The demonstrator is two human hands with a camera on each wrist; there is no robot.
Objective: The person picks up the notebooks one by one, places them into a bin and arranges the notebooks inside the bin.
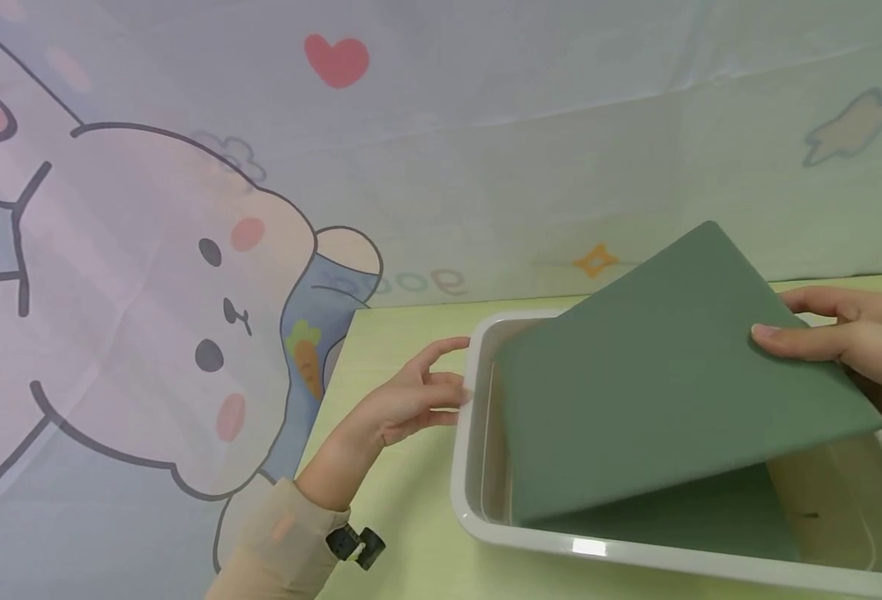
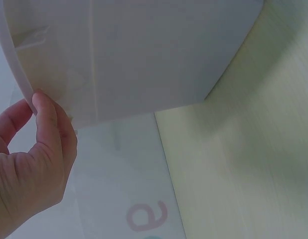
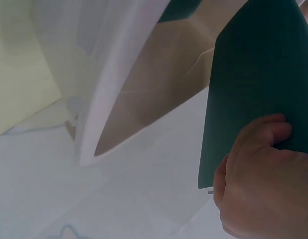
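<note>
A green flat sheet (image 1: 658, 383) stands tilted in a white plastic tub (image 1: 478, 517) of clear water, its lower edge under the surface. My right hand (image 1: 846, 342) pinches the sheet's upper right corner, thumb on top; the right wrist view shows the thumb on the green sheet (image 3: 253, 84). My left hand (image 1: 418, 400) touches the tub's left rim with relaxed fingers. In the left wrist view its fingertips (image 2: 44, 107) rest against the white tub wall (image 2: 129, 55).
The tub stands on a pale yellow-green table (image 1: 396, 492), whose left edge runs close to my left forearm. A cloth backdrop (image 1: 186, 250) with a cartoon rabbit hangs behind and to the left.
</note>
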